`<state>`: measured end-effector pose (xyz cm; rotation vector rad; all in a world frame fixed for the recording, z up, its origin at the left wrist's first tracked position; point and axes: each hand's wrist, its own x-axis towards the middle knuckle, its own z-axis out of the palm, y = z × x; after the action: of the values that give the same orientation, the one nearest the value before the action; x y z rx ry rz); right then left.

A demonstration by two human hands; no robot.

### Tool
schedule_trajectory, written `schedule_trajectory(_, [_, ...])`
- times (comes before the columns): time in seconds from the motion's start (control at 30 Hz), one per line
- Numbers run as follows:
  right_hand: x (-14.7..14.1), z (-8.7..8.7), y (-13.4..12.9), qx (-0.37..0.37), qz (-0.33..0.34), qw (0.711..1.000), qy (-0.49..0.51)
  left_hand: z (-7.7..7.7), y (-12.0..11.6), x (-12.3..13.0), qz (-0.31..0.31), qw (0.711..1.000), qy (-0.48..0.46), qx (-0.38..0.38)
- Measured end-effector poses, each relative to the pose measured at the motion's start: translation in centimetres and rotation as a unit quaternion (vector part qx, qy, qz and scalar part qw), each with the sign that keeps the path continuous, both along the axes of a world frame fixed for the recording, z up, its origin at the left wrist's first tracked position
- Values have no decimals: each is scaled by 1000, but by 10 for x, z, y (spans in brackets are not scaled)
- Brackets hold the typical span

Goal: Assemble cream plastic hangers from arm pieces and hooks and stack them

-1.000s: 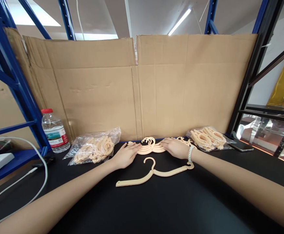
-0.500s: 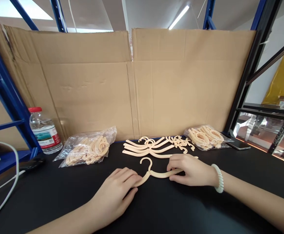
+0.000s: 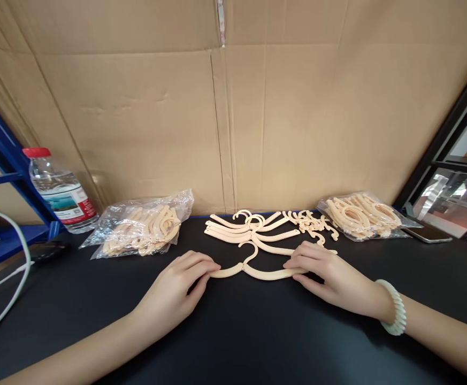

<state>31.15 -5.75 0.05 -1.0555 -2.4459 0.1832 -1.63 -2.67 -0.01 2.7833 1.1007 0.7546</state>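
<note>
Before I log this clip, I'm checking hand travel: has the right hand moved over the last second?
Yes: the right hand has moved away from the cardboard wall, from the rear hangers to the front hanger.

We saw bright, soft light falling from above and spreading evenly over the cardboard panel [image 3: 157, 133]. Small glints broke across the left plastic bag [image 3: 139, 230] and the water bottle [image 3: 62, 195]. The black tabletop [image 3: 237, 337] read very dark, with a faint shadow below the right hand [image 3: 321, 272] and wrist. We found the clothes hanger [image 3: 267, 275] reasonably sharp, while wide-angle distortion tilted the bottle and the black rack post [image 3: 444, 136] near the edges.
</note>
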Motion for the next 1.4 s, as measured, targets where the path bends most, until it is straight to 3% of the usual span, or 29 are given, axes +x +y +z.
schedule_trajectory(0.2, [2, -5, 4, -16, -8, 999, 35, -2, 1, -1, 7, 1000, 0, 7])
schedule_trajectory(0.37, [9, -1, 7, 33, -16, 998, 55, -1, -1, -1, 20, 1000, -4, 19])
schedule_trajectory(0.6, [52, 20, 20, 127, -161, 976, 79, 1, 5, -7, 20, 998, -65, -11])
schedule_trajectory(0.8, [90, 24, 35, 85, -241, 967, -20, 7, 24, -17, 49, 993, -93, -49])
schedule_trajectory(0.97, [102, 17, 43, 105, -172, 974, -99, 7, 29, -18, 69, 991, -103, -56])
schedule_trajectory(1.17, [88, 7, 45, 92, -88, 984, -127, 9, 25, -14, 67, 991, -103, -50])
schedule_trajectory(1.4, [81, 5, 43, 115, -72, 977, -164, 9, 23, -13, 69, 992, -95, -47])
